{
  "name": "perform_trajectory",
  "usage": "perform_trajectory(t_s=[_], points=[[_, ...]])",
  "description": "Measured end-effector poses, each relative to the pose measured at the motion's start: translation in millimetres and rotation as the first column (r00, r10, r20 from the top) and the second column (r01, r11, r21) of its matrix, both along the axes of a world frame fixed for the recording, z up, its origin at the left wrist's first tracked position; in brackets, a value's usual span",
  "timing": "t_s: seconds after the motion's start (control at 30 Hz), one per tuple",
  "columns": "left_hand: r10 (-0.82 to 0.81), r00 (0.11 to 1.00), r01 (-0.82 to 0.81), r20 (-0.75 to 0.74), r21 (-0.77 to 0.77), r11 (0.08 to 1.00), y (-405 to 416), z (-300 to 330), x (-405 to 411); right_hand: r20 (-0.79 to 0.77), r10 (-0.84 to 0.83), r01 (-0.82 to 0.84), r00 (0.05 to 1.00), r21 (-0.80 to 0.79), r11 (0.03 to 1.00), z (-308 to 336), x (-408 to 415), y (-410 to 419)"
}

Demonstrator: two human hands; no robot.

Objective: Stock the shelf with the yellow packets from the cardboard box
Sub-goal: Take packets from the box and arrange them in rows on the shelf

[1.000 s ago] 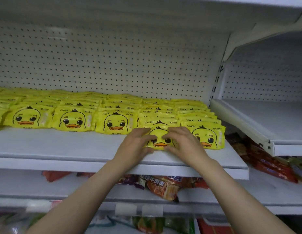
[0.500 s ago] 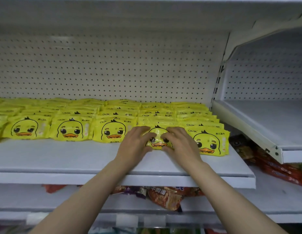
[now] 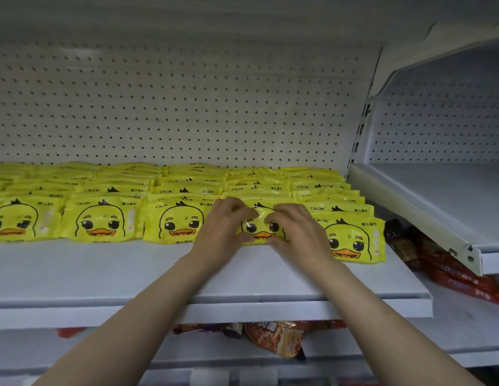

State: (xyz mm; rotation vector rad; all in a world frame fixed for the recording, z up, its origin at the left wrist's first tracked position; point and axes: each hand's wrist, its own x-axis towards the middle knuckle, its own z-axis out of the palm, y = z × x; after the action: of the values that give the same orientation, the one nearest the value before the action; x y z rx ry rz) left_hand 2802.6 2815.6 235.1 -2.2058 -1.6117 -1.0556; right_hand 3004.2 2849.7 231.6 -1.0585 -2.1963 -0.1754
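At frame centre, on the white shelf (image 3: pixel 131 274), my left hand (image 3: pixel 219 232) and right hand (image 3: pixel 300 235) pinch one yellow duck packet (image 3: pixel 261 229); shoving unevenly could buckle neighbouring rows.

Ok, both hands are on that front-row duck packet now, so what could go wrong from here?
The left hand and right hand pinch the packet in a tight slot; pushing may ruck up the neighbour packet on its right. That neighbour sits forward of the row, so the front line could end uneven.
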Motion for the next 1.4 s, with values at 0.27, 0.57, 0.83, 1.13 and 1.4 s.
perform_trajectory(t_s=[0.27,0.57,0.83,1.13,1.4], points=[[0.009,1.0,-0.009,0.01,-0.002,1.0,12,0,-1,-0.008,-0.008,0.008,1.0,-0.034,0.999,5,-6,9],[0.004,1.0,-0.004,0.011,0.007,1.0,14,-3,-2,-0.064,-0.022,0.02,0.998,-0.026,0.999,5,-11,12],[0.015,0.999,-0.015,-0.028,0.012,1.0,21,3,-2,-0.047,-0.046,0.045,0.998,-0.032,0.998,9,-17,18],[-0.025,0.998,0.023,-0.063,-0.025,0.999,20,0,-9,0.003,-0.082,0.082,0.997,-0.058,0.995,10,-18,13],[0.008,1.0,-0.007,0.011,-0.075,0.997,5,13,9,0.035,-0.033,0.036,0.999,-0.106,0.994,26,-4,1]])
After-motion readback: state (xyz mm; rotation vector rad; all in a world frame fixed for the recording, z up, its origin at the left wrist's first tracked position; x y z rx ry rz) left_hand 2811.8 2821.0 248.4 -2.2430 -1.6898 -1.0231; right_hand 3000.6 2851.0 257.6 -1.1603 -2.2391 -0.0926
